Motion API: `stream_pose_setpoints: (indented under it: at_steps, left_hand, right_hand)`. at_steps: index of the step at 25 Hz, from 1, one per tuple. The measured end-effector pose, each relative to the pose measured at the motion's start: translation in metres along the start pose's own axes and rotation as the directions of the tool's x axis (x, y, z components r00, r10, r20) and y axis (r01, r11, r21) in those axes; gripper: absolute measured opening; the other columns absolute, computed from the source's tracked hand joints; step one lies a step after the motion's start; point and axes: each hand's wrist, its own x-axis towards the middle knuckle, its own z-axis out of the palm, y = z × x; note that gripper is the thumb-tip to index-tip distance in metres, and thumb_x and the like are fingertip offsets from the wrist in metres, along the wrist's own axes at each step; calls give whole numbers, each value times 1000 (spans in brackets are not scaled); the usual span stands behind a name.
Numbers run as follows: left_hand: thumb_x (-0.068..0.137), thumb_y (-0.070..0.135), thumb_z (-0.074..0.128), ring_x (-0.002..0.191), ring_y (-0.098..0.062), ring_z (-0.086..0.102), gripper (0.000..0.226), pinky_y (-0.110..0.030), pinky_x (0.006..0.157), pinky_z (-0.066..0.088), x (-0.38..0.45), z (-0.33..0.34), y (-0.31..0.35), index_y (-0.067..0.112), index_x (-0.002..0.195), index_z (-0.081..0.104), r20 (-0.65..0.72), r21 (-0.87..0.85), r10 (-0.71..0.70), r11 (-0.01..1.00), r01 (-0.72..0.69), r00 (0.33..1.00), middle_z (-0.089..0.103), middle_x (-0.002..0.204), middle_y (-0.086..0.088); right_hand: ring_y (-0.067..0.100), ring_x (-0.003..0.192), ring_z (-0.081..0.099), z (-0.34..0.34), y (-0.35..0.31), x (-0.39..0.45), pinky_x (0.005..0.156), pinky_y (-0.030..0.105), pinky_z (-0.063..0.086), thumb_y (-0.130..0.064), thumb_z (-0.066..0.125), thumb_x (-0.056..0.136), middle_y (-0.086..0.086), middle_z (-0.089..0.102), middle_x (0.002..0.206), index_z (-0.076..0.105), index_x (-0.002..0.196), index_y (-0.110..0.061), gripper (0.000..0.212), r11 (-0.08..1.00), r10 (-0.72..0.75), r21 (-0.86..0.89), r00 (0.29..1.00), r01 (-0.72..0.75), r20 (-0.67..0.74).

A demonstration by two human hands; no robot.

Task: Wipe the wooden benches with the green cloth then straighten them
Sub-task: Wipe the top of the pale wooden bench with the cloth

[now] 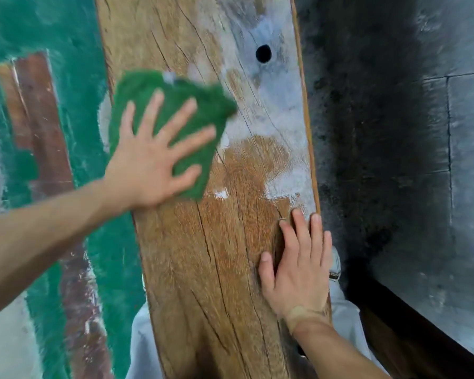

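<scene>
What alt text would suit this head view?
A left hand presses a green cloth flat on a wooden bench, whose far part is coated in pale dust. The right hand rests flat near the bench's right edge.

A green painted floor (74,50) fills the left side of the view. On this floor lies a worn reddish-brown strip (43,127), running near to far. Far across from the floor, on the right, stands a grey wall (465,132) blackened with dark stains (367,119).
</scene>
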Motion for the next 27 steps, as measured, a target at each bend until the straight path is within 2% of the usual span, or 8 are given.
stream_pose_setpoints:
  at_steps: [2, 4, 9, 14, 16, 18, 22, 27]
  left_hand:
    - [94, 70, 15, 153, -48, 1, 66, -75, 115, 6, 86, -8, 11, 52, 156, 2, -9, -87, -390, 918, 388, 921, 1, 171, 0]
    - [95, 68, 9, 153, -47, -1, 66, -73, 117, 4, 138, -13, 52, 48, 158, 3, -25, -172, -495, 858, 484, 868, -1, 171, -1]
    - [94, 62, 30, 154, -45, 0, 66, -71, 118, 0, -32, 13, 205, 44, 158, 23, -18, -115, 22, 993, -24, 1000, 6, 170, -1]
    - [92, 66, 42, 154, -33, 16, 63, -67, 119, -11, -136, 12, 260, 52, 152, 31, 218, -191, 573, 819, -542, 790, 20, 166, 12]
    - [92, 67, 36, 155, -36, 9, 63, -68, 119, -4, -55, 14, 217, 51, 153, 29, -41, -142, 441, 886, -442, 897, 18, 166, 12]
    - [93, 69, 20, 155, -40, 4, 65, -69, 118, -1, 49, 4, 147, 52, 156, 18, -39, -112, 79, 990, -83, 996, 9, 168, 10]
    - [97, 71, 10, 153, -46, -3, 66, -71, 118, 3, 45, 0, 120, 49, 158, 6, -6, -140, -379, 917, 374, 926, -1, 171, 0]
    - [102, 63, 14, 152, -46, 2, 59, -68, 118, -12, -179, 24, 258, 45, 158, 23, 104, -91, 309, 949, -301, 945, 4, 170, -2]
  right_hand:
    - [31, 154, 11, -1, -1, 2, 122, 56, 14, -43, 39, 93, 6, 23, 163, 36, 145, -12, 60, 1000, -15, 19, 1000, 15, -7]
    - [28, 154, 14, -2, -1, 1, 123, 52, 15, -40, 40, 94, 5, 29, 161, 38, 142, -13, 55, 991, -29, 126, 999, 33, -36]
    - [22, 106, 66, -50, 13, 46, 93, 48, 50, -33, 39, 96, -11, 65, 115, 44, 114, -36, 18, 615, 421, 771, 895, -163, -146]
    - [8, 108, 58, -81, 21, 136, 97, 26, 44, -26, 43, 96, -1, 62, 121, 55, 126, -17, 34, 672, 383, 716, 917, -190, -116]
    - [7, 107, 58, -83, 26, 148, 95, 19, 42, -24, 44, 94, 1, 63, 120, 56, 125, -15, 35, 665, 409, 730, 894, -156, -181]
    - [5, 107, 58, -82, 36, 148, 95, 19, 43, -26, 44, 93, -1, 63, 120, 57, 125, -18, 35, 680, 410, 719, 887, -141, -214]
    - [9, 118, 54, -71, 34, 149, 102, 29, 42, -32, 44, 93, -7, 58, 128, 54, 130, -24, 39, 777, 301, 614, 939, -141, -165]
    - [18, 143, 34, -58, -8, 187, 119, 39, 28, -29, 46, 98, 2, 43, 152, 45, 144, -17, 47, 932, 33, 363, 992, 13, -121]
